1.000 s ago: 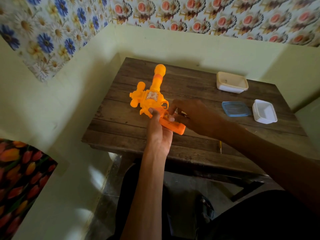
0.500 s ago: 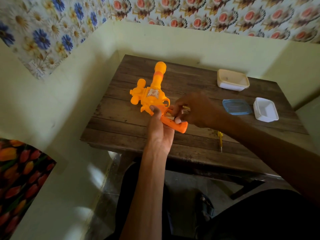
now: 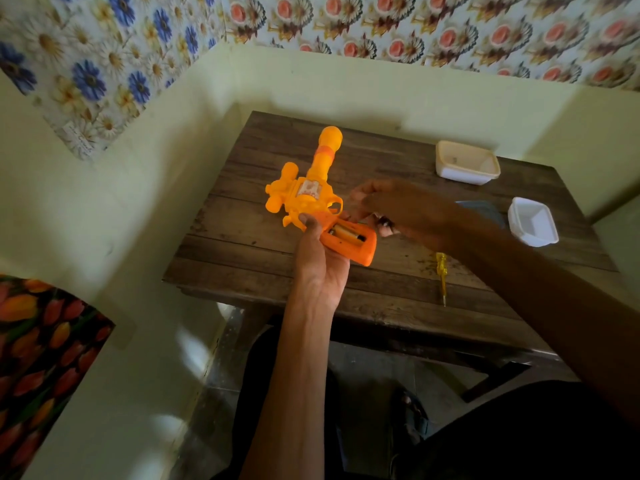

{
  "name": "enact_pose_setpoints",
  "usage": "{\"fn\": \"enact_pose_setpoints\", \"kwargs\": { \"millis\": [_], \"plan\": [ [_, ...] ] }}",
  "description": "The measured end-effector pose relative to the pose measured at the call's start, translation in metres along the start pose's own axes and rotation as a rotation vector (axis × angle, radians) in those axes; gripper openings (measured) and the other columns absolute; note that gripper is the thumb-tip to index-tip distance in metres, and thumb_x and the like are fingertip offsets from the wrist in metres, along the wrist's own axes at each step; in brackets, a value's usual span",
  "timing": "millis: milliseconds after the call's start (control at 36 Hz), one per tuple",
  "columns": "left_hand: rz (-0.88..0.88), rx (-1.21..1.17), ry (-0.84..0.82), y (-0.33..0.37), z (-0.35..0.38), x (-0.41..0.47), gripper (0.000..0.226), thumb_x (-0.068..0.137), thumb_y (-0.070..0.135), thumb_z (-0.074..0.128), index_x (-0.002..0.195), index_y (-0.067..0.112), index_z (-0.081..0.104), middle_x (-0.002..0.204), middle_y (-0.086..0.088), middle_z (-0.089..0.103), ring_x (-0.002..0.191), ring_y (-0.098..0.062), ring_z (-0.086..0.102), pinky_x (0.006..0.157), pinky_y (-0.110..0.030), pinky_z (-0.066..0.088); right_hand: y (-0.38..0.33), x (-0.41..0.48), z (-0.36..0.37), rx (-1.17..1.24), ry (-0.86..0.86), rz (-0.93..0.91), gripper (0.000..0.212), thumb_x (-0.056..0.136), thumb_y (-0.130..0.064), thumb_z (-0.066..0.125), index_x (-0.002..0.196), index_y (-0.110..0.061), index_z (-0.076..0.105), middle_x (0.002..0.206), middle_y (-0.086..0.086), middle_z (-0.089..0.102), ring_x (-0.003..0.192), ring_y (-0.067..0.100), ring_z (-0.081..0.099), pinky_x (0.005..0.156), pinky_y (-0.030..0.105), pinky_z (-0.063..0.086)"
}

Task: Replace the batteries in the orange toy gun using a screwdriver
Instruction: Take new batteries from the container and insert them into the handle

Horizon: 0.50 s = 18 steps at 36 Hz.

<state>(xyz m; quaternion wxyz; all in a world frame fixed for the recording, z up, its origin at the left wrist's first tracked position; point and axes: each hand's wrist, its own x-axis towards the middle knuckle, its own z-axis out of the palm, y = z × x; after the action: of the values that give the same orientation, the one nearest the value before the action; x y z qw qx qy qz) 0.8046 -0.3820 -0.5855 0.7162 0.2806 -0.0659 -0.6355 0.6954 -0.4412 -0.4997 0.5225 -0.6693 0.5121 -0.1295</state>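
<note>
Your left hand (image 3: 320, 271) grasps the orange toy gun (image 3: 311, 199) by its grip and holds it above the near-middle of the counter (image 3: 242, 237), barrel pointing far, toward the wall (image 3: 346, 84). The battery bay (image 3: 367, 249) in the grip lies uncovered and faces up, with one battery (image 3: 343, 233) seated inside. Your right hand (image 3: 398, 209) hovers just right of the gun with its fingers curled. A small dark object shows at the fingertips, but blur makes it impossible to tell whether the hand pinches it or holds nothing.

The step in hand looks like the battery swap itself. Keep the grip level so the open bay faces up and nothing rolls out. Lift the seated cell from one end rather than prying against the plastic rim. Check the polarity marks before you press a fresh cell down.

The screwdriver (image 3: 441, 271) lies on the counter to the right, close to the near edge and beneath your right forearm; a careless sweep could knock it off. A cream tub (image 3: 467, 162) sits at the far right, and a white tub (image 3: 533, 221) and a blue lid (image 3: 485, 206) sit nearer on that side. Bare boards lie left of the gun, but there the counter runs up to the wall.
</note>
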Motion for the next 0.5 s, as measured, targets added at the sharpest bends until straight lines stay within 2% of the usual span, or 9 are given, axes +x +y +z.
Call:
{"fn": "enact_pose_setpoints", "kwargs": {
  "millis": [56,111,167,222,278,333,417,444,500],
  "plan": [
    [-0.006,0.011,-0.001,-0.002,0.000,0.001,0.033,0.105,0.035,0.033,0.116,0.014,0.057,0.104,-0.013,0.066,0.107,-0.033,0.060,0.104,-0.058,0.040,0.000,-0.008,-0.009,0.103,-0.070,0.008,0.023,0.100,-0.009,0.044,0.118,-0.011,0.058,0.097,0.006,0.067,0.082,0.014,0.059,0.068,0.022,0.049],
    [-0.031,0.021,-0.010,-0.003,0.001,0.000,0.040,0.104,0.040,0.034,0.111,0.008,0.057,0.095,-0.015,0.064,0.091,-0.031,0.061,0.104,-0.062,0.039,0.003,-0.013,-0.012,0.025,-0.041,-0.030,0.018,0.100,-0.006,0.047,0.114,-0.011,0.056,0.096,0.008,0.070,0.080,0.012,0.064,0.067,0.022,0.054],
    [-0.053,0.030,-0.043,-0.004,0.002,0.000,0.049,0.102,0.046,0.031,0.108,0.004,0.055,0.088,-0.019,0.058,0.076,-0.032,0.057,0.092,-0.064,0.047,0.007,-0.016,-0.010,-0.125,0.030,-0.089,0.017,0.095,-0.002,0.054,0.109,-0.010,0.058,0.092,0.009,0.072,0.078,0.011,0.068,0.071,0.023,0.059],
    [-0.058,0.036,-0.049,-0.004,0.004,-0.001,0.052,0.102,0.048,0.028,0.107,0.003,0.055,0.083,-0.020,0.058,0.066,-0.030,0.056,0.075,-0.055,0.055,0.011,-0.017,-0.007,-0.253,0.075,-0.157,0.017,0.090,0.000,0.060,0.104,-0.009,0.064,0.088,0.009,0.074,0.080,0.014,0.071,0.080,0.031,0.059],
    [-0.057,0.023,-0.011,-0.005,0.005,-0.001,0.054,0.102,0.047,0.030,0.124,0.003,0.051,0.095,-0.021,0.062,0.073,-0.031,0.060,0.068,-0.049,0.056,0.015,-0.018,-0.005,-0.335,0.129,-0.229,0.020,0.087,-0.002,0.065,0.104,-0.011,0.070,0.089,0.006,0.074,0.081,0.014,0.072,0.084,0.037,0.059],
    [-0.045,0.028,0.042,-0.005,0.005,0.001,0.056,0.100,0.047,0.033,0.139,0.007,0.043,0.112,-0.019,0.062,0.090,-0.033,0.062,0.067,-0.048,0.055,0.018,-0.017,-0.003,-0.437,0.192,-0.304,0.024,0.085,-0.006,0.069,0.105,-0.018,0.074,0.093,0.000,0.074,0.081,0.010,0.070,0.084,0.034,0.057],
    [-0.028,0.060,0.078,-0.006,0.005,0.000,0.051,0.101,0.045,0.035,0.138,0.012,0.046,0.118,-0.016,0.063,0.106,-0.034,0.062,0.069,-0.045,0.057,0.018,-0.020,-0.002,-0.547,0.228,-0.428,0.025,0.081,-0.010,0.074,0.102,-0.025,0.076,0.093,-0.012,0.072,0.073,-0.010,0.061,0.073,0.006,0.048],
    [-0.024,0.069,0.085,-0.006,0.005,0.000,0.050,0.102,0.044,0.035,0.136,0.011,0.048,0.115,-0.015,0.064,0.107,-0.034,0.062,0.076,-0.045,0.057,0.018,-0.021,-0.001,-0.562,0.229,-0.458,0.024,0.079,-0.011,0.076,0.099,-0.024,0.077,0.090,-0.014,0.070,0.070,-0.016,0.058,0.069,0.001,0.044],
    [-0.019,0.082,0.092,-0.005,0.006,-0.002,0.046,0.102,0.043,0.035,0.126,0.009,0.054,0.103,-0.013,0.067,0.095,-0.029,0.066,0.081,-0.040,0.054,0.016,-0.023,0.000,-0.605,0.224,-0.491,0.018,0.076,-0.012,0.078,0.091,-0.023,0.078,0.086,-0.012,0.072,0.067,-0.014,0.058,0.067,0.002,0.044]
  ]
}}
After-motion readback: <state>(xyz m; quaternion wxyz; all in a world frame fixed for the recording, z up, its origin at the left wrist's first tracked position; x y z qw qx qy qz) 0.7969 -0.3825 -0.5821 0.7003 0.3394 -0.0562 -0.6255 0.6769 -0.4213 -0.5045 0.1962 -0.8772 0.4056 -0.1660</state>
